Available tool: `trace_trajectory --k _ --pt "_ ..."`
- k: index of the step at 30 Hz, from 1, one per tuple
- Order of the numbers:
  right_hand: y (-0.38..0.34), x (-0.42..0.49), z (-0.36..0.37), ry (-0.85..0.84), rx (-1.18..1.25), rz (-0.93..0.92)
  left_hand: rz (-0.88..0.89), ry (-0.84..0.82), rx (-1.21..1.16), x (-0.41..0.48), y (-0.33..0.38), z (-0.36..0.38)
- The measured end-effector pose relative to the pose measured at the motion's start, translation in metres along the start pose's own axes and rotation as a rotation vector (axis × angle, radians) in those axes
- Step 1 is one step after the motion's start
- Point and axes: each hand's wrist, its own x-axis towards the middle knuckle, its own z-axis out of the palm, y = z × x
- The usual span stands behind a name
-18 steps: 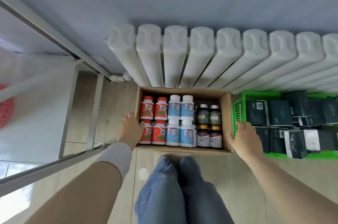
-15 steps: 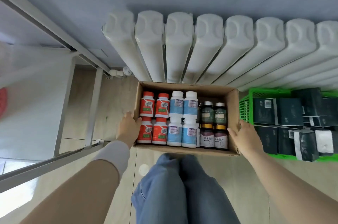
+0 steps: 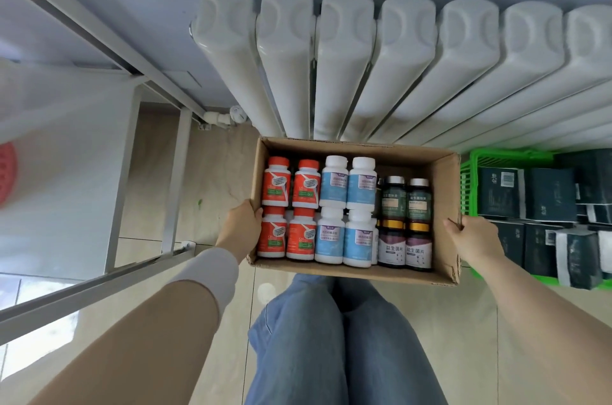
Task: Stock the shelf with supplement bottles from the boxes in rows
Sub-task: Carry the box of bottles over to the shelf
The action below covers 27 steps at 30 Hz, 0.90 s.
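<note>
An open cardboard box (image 3: 443, 192) sits in front of my knees, held from both sides. My left hand (image 3: 240, 229) grips its left wall, thumb over the rim. My right hand (image 3: 473, 239) grips its right wall the same way. Inside lie rows of supplement bottles: orange-capped red ones (image 3: 289, 207) at the left, white ones with blue labels (image 3: 346, 209) in the middle, dark green and purple-labelled ones (image 3: 405, 222) at the right. The white metal shelf frame (image 3: 169, 196) stands to the left.
A white radiator (image 3: 381, 67) runs along the wall just behind the box. A green plastic basket (image 3: 477, 159) of dark packages stands to the right, close to the box. My jeans-clad legs (image 3: 334, 338) are below. A red round object (image 3: 6, 176) shows at the far left.
Both hands have closed on the box walls and the box has come up and toward me, away from the floor by the radiator; it now looks larger and tilted slightly.
</note>
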Motion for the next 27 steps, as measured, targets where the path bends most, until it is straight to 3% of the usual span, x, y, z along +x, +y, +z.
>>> trace_trajectory --k 13,20,27 --pt "-0.008 -0.187 -0.096 0.011 0.025 -0.040 -0.113 -0.003 -0.125 -0.182 -0.027 -0.084" --pt "0.009 -0.285 -0.085 -0.040 -0.009 -0.091 -0.163 0.057 -0.233 -0.293 -0.103 -0.090" --pt "-0.004 -0.362 -0.046 -0.095 -0.139 -0.253 -0.290 0.124 -0.317 -0.393 -0.208 -0.069"
